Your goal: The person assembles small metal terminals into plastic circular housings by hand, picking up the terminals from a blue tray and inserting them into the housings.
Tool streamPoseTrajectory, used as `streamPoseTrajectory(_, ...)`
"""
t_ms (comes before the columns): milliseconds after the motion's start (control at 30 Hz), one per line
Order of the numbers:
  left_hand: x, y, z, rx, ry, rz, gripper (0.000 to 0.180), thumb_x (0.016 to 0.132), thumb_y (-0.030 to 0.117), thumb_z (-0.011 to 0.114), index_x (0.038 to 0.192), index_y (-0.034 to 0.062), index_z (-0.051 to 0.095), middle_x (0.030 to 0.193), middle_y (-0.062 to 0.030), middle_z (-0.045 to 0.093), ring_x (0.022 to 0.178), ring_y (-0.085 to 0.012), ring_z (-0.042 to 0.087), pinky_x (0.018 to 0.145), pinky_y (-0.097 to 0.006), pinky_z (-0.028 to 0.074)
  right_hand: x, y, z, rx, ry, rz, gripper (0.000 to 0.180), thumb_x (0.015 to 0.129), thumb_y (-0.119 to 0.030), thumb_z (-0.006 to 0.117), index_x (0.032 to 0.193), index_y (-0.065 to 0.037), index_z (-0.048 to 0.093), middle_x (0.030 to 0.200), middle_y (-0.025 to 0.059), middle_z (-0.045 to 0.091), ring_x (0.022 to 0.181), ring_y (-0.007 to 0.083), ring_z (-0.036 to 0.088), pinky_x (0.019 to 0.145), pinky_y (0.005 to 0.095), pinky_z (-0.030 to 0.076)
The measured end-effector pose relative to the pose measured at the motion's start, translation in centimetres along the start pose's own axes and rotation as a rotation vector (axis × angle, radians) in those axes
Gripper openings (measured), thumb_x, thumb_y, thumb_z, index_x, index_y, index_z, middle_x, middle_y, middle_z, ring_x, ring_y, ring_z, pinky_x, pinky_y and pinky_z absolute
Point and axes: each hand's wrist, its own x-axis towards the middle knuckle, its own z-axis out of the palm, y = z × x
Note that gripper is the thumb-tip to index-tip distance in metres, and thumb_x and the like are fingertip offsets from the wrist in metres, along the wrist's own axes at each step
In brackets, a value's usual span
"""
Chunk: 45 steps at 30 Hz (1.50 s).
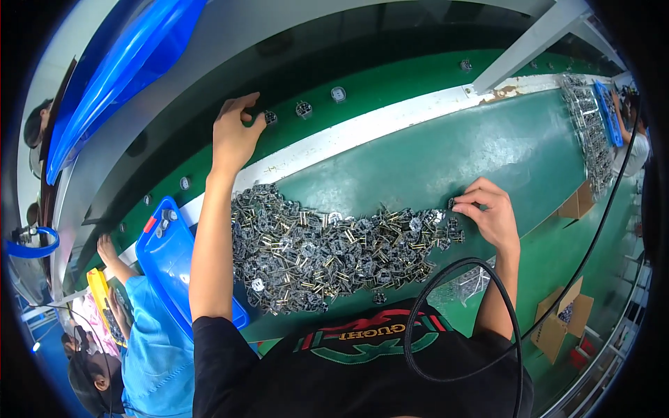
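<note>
Pinched by our right hand, a small part sits beside the pile.
We cannot tell where its long axis points; our left hand, fingers parted, is beside another part on the green belt.

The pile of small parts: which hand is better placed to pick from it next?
Probably the right hand: it is beside the pile, though seemingly pinching a part; the left hand is beyond the white rail.
</note>
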Motion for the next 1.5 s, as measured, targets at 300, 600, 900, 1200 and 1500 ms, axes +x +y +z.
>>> streamPoseTrajectory(300,5.9,8.0,8.2,0.225,-0.335,0.409,0.041,0.083,0.013,0.071,0.122,0.0053,0.066,0.110,-0.0174,0.066,0.105,-0.0356,0.061,0.096,-0.043,0.049,0.4,-1.7,2.1,-0.039,0.422,-0.177,0.013,0.080,0.004,0.074,0.092,0.002,0.069,0.092,0.0101,0.067,0.074,0.0181,0.066,0.063,0.0292,0.052)
streamPoseTrajectory(600,3.2,11.8,5.1,-0.231,-0.421,0.234,0.033,0.075,0.012,0.079,0.105,0.0022,0.070,0.088,-0.0084,0.067,0.074,-0.0148,0.064,0.070,-0.029,0.051,2.8,-5.4,4.6,0.581,0.452,0.011,0.019,0.081,0.010,0.071,0.100,0.004,0.069,0.094,0.0083,0.065,0.084,0.0134,0.066,0.074,0.0243,0.055)
streamPoseTrajectory(900,-8.0,12.9,0.7,-0.616,-0.222,0.302,0.039,0.065,0.007,0.090,0.099,0.0002,0.072,0.072,-0.0006,0.060,0.058,-0.0049,0.055,0.052,-0.021,0.045,6.2,-11.9,5.3,0.187,0.314,-0.513,0.018,0.077,0.006,0.074,0.093,-0.001,0.068,0.088,0.0086,0.063,0.073,0.0216,0.063,0.061,0.0306,0.051)
streamPoseTrajectory(1200,-11.2,11.8,-0.5,-0.817,-0.196,0.179,0.042,0.064,0.011,0.092,0.100,-0.0012,0.073,0.074,-0.0019,0.066,0.064,-0.0044,0.062,0.058,-0.019,0.051,5.6,-14.2,7.1,0.140,0.246,-0.565,0.019,0.074,0.004,0.074,0.090,-0.001,0.066,0.086,0.0070,0.062,0.072,0.0240,0.064,0.059,0.0331,0.052)
streamPoseTrajectory(1500,-12.0,11.2,-0.5,-0.988,-0.215,0.071,0.039,0.070,-0.004,0.085,0.106,-0.0039,0.070,0.090,-0.0076,0.067,0.076,-0.0112,0.071,0.065,-0.021,0.057,5.7,-14.7,9.7,0.133,0.356,-0.527,0.019,0.075,0.005,0.073,0.091,-0.002,0.065,0.084,0.0067,0.061,0.065,0.0231,0.063,0.054,0.0330,0.051)
